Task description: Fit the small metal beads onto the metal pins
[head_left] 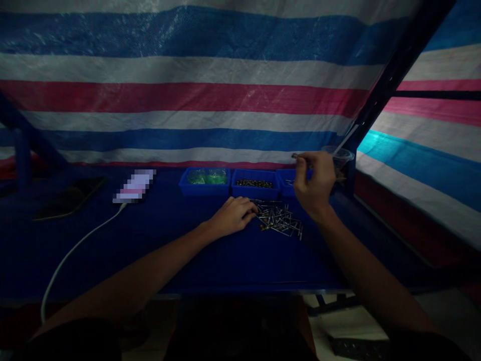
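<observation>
A loose pile of small metal pins (280,219) lies on the dark blue table (188,250). My left hand (233,215) rests on the table at the pile's left edge, fingers curled and touching the nearest pins. Raised above the pile, my right hand (314,183) pinches a small metal pin (296,157) between its fingertips, near the right blue tray (287,181). Two other blue trays stand behind: one with green parts (205,181), one with small dark parts (255,184).
A clear plastic cup (340,158) stands at the back right by a dark frame post. A phone (134,185) with a white cable (75,248) lies at the left, beside a dark flat device (69,198). A striped tarp (188,95) walls the back and right.
</observation>
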`<act>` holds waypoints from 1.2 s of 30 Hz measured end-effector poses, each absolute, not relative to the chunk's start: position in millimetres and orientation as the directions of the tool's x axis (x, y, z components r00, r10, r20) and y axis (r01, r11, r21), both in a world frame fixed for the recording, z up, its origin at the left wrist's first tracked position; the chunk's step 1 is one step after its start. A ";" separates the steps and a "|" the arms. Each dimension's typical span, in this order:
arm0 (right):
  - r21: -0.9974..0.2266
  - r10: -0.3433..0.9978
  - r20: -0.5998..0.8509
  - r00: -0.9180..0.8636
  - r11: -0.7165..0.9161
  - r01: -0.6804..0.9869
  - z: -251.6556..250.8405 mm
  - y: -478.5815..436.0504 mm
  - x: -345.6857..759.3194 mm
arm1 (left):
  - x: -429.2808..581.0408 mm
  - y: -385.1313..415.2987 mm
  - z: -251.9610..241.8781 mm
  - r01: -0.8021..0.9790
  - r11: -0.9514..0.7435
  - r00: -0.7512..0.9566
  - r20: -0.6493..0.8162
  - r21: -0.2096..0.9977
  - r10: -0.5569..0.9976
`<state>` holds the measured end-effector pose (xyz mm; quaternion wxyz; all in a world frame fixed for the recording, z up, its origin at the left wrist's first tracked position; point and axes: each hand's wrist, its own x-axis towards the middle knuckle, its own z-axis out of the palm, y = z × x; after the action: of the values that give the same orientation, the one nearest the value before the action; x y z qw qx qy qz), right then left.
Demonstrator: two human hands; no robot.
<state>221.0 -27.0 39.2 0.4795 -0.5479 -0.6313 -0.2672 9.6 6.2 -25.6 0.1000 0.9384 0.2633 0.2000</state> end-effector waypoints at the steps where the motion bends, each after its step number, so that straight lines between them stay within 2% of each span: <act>1: -0.161 0.479 0.877 0.044 0.206 0.965 37.3 -21.9 222.7 | 10.9 6.1 -26.3 0.477 -0.838 0.776 0.321 0.264 0.542; 5: -0.030 0.699 0.711 -0.080 0.143 0.989 16.6 -7.1 224.4 | 14.9 5.5 -27.4 0.548 -0.801 0.741 0.305 0.239 0.598; 14: -0.118 0.826 0.454 -0.335 0.428 0.896 6.7 -23.4 204.2 | 16.0 4.6 -27.4 0.573 -0.783 0.733 0.275 0.243 0.622; 19: -0.141 0.835 0.439 -0.332 0.429 0.892 4.7 -20.7 204.5 | 19.3 9.9 -27.6 0.583 -0.745 0.720 0.219 0.326 0.659; 25: -0.152 0.834 0.431 -0.344 0.443 0.883 6.7 -27.3 201.6 | 21.6 10.7 -29.6 0.592 -0.766 0.729 0.239 0.252 0.642; 30: -0.137 0.781 0.429 -0.454 0.553 0.822 6.2 -34.4 194.6 | 18.3 15.4 -29.1 0.595 -0.692 0.630 0.298 0.408 0.717; 36: -0.144 0.774 0.493 -0.397 0.523 0.840 4.5 -35.2 185.7 | 17.1 14.8 -26.4 0.461 -0.702 0.589 0.404 0.543 0.700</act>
<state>185.7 -35.2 4.5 0.2586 -0.4844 -0.8333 -0.0638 17.1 14.8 -26.4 0.1944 0.8699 0.3338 0.3066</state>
